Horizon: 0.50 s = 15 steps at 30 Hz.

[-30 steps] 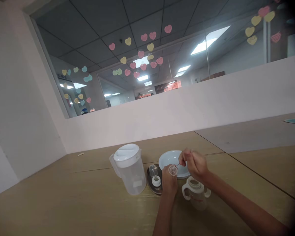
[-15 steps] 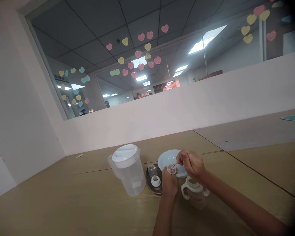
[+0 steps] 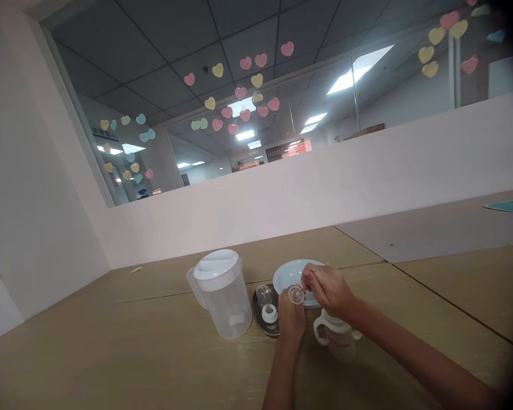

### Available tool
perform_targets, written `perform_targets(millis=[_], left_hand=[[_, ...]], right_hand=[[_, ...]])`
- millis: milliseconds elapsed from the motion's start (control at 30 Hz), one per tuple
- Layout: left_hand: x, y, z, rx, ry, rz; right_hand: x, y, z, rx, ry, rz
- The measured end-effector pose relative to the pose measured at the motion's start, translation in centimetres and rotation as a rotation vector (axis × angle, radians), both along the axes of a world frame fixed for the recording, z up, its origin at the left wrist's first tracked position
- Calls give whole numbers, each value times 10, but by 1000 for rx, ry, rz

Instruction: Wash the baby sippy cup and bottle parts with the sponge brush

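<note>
Table (image 3: 175, 364): lidded pitcher (image 3: 229, 310) upright at left, handle to its left, contents can't be made out. Bowl (image 3: 287, 275) just far of the hands, inside partly blocked by them. Two-handled bottle (image 3: 341, 345) upright, near right, mouth partly behind right hand (image 3: 328, 289). Tray (image 3: 259, 322) between pitcher and left hand (image 3: 291, 320), holding clear cup (image 3: 264, 295) far, white collar (image 3: 269, 314) near. Right hand pinched closed on a thin rod (image 3: 303, 289), only a sliver showing, directed left at clear disc (image 3: 296, 294). Left hand curled round disc, which sits atop the fist, face up toward the near side, axis likewise; underside hidden.
</note>
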<state>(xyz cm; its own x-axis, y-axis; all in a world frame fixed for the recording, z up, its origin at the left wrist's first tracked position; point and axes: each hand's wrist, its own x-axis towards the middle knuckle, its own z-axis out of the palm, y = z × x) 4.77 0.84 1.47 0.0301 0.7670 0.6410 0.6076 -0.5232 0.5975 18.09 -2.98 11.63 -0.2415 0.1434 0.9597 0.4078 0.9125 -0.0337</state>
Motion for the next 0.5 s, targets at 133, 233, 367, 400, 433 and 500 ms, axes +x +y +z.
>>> perform_targets(millis=[133, 233, 367, 400, 433, 500], left_hand=[[1, -3, -1, -7, 73, 39], [2, -7, -3, -8, 128, 60], [4, -10, -5, -17, 167, 95], [4, -10, -6, -20, 170, 102], [4, -10, -6, -20, 170, 109], [5, -10, -6, -15, 166, 118]], right_hand=[[1, 0, -2, 36, 21, -43], [3, 2, -4, 32, 42, -81], [6, 5, -6, 9, 51, -97], [6, 6, -7, 3, 49, -100], [6, 6, -7, -1, 44, -102], [6, 6, -6, -1, 20, -99]])
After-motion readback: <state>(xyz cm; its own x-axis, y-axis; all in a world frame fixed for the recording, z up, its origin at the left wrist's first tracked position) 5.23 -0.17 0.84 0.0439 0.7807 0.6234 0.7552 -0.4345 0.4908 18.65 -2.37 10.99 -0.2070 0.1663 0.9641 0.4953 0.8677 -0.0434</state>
